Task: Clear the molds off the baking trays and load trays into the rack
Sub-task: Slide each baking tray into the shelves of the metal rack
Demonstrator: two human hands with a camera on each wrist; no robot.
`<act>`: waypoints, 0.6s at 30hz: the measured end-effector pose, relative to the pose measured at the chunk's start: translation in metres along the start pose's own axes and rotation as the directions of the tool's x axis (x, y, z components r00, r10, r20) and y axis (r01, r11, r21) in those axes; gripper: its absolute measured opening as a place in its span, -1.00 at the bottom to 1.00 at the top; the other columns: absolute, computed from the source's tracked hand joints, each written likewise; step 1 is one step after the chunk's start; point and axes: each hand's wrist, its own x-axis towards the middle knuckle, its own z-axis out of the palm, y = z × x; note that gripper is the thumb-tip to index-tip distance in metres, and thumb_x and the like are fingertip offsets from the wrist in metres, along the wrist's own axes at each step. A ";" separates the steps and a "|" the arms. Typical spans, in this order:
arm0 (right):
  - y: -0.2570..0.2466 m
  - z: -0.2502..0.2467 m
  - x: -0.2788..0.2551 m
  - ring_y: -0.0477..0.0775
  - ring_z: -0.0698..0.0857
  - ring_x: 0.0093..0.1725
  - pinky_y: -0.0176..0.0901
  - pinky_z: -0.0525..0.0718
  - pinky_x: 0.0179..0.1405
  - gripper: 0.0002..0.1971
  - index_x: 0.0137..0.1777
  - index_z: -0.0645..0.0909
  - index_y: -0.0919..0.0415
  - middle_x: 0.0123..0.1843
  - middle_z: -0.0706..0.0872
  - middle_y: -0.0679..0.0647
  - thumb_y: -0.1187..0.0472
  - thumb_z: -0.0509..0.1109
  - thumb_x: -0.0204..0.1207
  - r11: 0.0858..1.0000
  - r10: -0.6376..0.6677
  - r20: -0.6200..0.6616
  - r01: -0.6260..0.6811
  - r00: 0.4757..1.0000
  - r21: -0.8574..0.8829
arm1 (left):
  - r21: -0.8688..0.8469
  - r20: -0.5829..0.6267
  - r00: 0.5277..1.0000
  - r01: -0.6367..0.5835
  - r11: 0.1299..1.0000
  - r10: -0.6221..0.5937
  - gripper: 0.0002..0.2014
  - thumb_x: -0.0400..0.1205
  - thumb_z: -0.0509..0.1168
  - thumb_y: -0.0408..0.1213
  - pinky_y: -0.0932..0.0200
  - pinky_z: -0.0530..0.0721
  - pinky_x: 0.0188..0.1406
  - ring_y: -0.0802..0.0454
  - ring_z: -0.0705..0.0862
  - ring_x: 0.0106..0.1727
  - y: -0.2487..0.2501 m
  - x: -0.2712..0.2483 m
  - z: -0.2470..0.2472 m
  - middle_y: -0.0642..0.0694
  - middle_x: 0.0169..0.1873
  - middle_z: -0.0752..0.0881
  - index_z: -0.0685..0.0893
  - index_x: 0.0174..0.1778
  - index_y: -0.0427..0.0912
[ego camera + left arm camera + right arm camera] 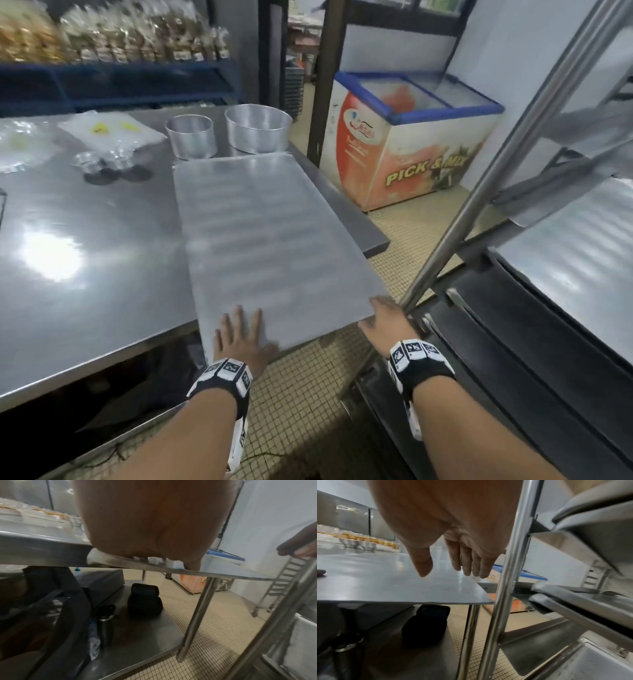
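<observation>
A flat grey baking tray [267, 240] lies on the steel table [85, 240], and its near end juts out past the table's front edge. My left hand [239, 329] presses flat on the near end, fingers spread. At the tray's near right corner is my right hand [385, 317]; its thumb [424, 566] is over the tray [385, 581], with straight fingers [471, 563] past the side edge. Two round metal molds [191, 137] [257, 130] stand on the table behind the tray. The rack's steel post [496, 171] rises just right of my right hand.
Trays sit in the rack's slots [575, 257] at the right. A chest freezer [411, 144] stands beyond the table. Plastic bags and small clear cups [89, 161] lie at the back left. A black case [144, 599] and a bottle [106, 623] sit on the lower shelf.
</observation>
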 end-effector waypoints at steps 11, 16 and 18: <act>0.004 0.034 0.056 0.23 0.38 0.55 -0.06 0.30 0.53 -0.26 0.55 0.40 0.33 0.54 0.45 0.24 0.05 0.55 0.43 0.997 0.035 0.054 -0.039 0.998 0.060 | -0.094 -0.005 0.992 0.128 0.987 -0.129 -0.07 0.57 0.15 0.44 -0.29 -0.29 0.70 -0.14 -0.44 0.72 -0.032 -0.034 0.012 0.08 0.70 -0.48 -0.31 0.69 0.39; 0.018 0.055 0.063 0.20 0.47 0.50 0.12 0.41 0.55 0.24 0.60 0.25 0.20 0.50 0.50 0.14 -0.03 0.82 -0.08 0.924 0.148 0.153 -0.192 0.977 0.331 | -0.212 0.039 0.918 0.395 0.894 -0.396 0.37 0.33 0.53 0.35 -0.55 -0.08 0.63 -0.34 -0.45 0.70 -0.029 -0.062 0.003 -0.10 0.66 -0.56 -0.44 0.70 0.18; 0.022 0.065 0.063 0.11 0.68 0.24 0.03 0.63 0.32 0.14 0.39 0.43 0.21 0.28 0.69 0.07 0.03 0.87 -0.26 0.857 0.177 0.218 -0.259 0.960 0.446 | -0.267 0.052 0.868 0.488 0.831 -0.493 0.51 0.24 0.66 0.22 -0.46 0.07 0.66 -0.45 -0.29 0.72 -0.024 -0.075 -0.002 -0.23 0.68 -0.49 -0.50 0.68 0.11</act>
